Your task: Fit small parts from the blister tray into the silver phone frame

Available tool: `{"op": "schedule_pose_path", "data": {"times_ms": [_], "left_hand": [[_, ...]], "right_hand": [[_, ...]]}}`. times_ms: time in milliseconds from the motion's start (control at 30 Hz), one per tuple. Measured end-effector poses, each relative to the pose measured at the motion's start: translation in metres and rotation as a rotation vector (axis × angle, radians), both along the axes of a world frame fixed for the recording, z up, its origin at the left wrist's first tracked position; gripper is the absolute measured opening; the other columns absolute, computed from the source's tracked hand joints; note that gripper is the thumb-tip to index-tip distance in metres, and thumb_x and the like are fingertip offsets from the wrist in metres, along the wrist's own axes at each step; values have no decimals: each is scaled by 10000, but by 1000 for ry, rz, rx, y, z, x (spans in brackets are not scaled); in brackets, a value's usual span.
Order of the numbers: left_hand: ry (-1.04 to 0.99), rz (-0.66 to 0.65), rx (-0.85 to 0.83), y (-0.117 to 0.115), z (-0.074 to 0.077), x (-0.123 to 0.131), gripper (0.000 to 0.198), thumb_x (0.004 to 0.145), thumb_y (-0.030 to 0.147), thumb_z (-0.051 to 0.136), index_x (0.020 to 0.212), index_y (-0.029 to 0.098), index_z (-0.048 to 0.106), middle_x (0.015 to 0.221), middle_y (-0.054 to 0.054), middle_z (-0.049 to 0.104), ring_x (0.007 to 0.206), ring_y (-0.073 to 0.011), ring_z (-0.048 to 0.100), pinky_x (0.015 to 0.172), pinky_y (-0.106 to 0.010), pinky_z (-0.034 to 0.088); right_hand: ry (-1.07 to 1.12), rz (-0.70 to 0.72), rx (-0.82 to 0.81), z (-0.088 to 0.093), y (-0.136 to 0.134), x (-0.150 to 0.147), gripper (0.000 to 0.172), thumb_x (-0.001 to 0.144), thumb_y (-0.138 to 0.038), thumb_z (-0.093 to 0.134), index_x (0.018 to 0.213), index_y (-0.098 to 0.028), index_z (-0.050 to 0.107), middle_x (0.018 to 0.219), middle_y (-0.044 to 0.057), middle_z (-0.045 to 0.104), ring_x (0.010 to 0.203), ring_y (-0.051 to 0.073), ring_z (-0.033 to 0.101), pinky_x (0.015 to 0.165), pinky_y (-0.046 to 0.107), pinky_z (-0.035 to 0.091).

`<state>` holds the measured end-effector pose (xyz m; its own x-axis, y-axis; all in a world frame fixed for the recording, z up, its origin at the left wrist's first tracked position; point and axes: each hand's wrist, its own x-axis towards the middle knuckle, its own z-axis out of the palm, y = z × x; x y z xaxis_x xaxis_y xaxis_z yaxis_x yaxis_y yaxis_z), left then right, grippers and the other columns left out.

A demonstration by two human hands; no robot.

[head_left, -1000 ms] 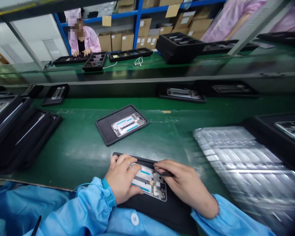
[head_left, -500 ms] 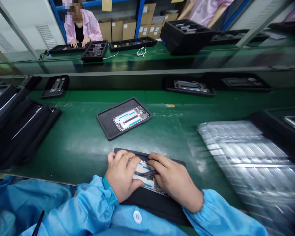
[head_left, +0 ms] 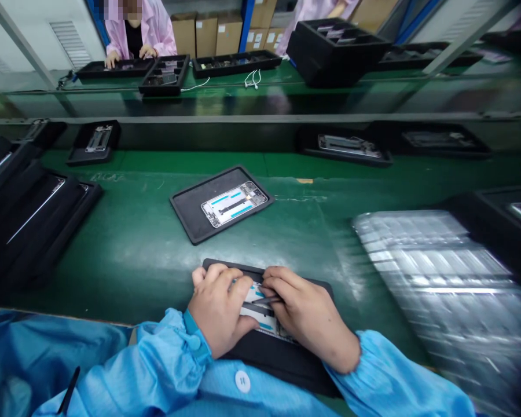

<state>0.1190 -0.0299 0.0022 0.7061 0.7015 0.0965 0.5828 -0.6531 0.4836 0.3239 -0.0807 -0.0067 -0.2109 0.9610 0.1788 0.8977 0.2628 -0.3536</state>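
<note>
Blue-sleeved left hand [head_left: 217, 310] presses open on the phone frame [head_left: 254, 307]; right hand's [head_left: 308, 318] grip clenches tweezers [head_left: 267, 300].

The black tray [head_left: 282, 359] is plastic and matt, not shiny. The phone frame [head_left: 256, 313] on it has smooth white and blue parts and some shiny metal bits. The slim tweezers [head_left: 267, 300] look like shiny metal. The green counter [head_left: 134, 255] looks smooth and a bit glossy. The blue sleeves [head_left: 169, 341] are smooth, soft cloth. The far boxes [head_left: 206, 35] are brown card. The clear plastic pile [head_left: 434, 272] is very shiny.
</note>
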Motion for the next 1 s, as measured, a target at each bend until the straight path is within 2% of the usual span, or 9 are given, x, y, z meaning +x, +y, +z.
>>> {"op": "schedule_pose_path", "data": {"times_ms": [133,233,400,500,567,667,767,867,1000], "left_hand": [[9,4,-10,1,0,0,653,704,448,811,1252,258,510,1292,-73,613,1131,-322,500,900,-526,332],[7,-6,-20,1,0,0,672,696,466,818,1252,253,508,1295,-79,611,1134,-324,495,896,-524,334],[18,-5,-12,1,-2,2,663,699,463,818,1249,261,508,1295,-71,610,1134,-322,494,886,-526,330],[21,-3,1,1,-3,3,658,700,472,815,1245,260,513,1295,-71,609,1143,-324,490,895,-530,326],[15,-4,16,0,-3,3,662,708,481,806,1254,251,512,1301,-81,606,1153,-327,486,906,-532,323],[4,6,47,-2,-3,0,628,740,475,778,1260,238,517,1307,-94,608,1170,-332,485,915,-537,314],[-1,23,73,-3,0,-5,562,785,457,738,1254,231,527,1302,-99,613,1188,-331,488,915,-539,304],[5,36,85,-3,1,-11,524,806,439,718,1250,229,534,1296,-97,617,1193,-324,496,917,-542,290],[-2,43,80,-3,-1,-14,515,788,432,736,1230,246,548,1293,-85,624,1186,-322,503,918,-542,278]], "right_hand": [[-98,44,68,-4,-10,2,360,774,-49,463,1034,-195,665,1144,64,689,995,217,658,861,350,544],[-165,34,99,-6,-21,3,424,778,-54,466,1121,-199,667,1216,79,673,1008,245,656,855,393,556],[-194,-21,48,-4,-26,-11,452,785,-62,487,1201,-153,639,1283,103,647,1038,260,653,854,405,576],[-211,-15,-21,6,-22,-12,437,806,-93,514,1220,-167,634,1313,105,627,1008,266,666,798,405,591],[-129,-2,-62,19,-19,-3,418,826,-118,531,1223,-198,633,1312,92,620,1010,251,668,823,395,586],[151,-34,-22,40,-16,18,324,885,-161,528,1178,-230,648,1284,72,615,1086,218,645,916,345,549],[360,-117,72,49,-14,28,233,948,-234,506,1112,-241,673,1150,63,642,1029,191,654,870,301,541],[383,-92,71,35,-12,18,193,956,-248,529,1094,-226,662,981,45,669,889,167,670,784,281,543],[326,-113,135,7,-13,2,115,926,-241,601,1032,-199,615,946,44,694,864,174,678,779,295,542]]}}
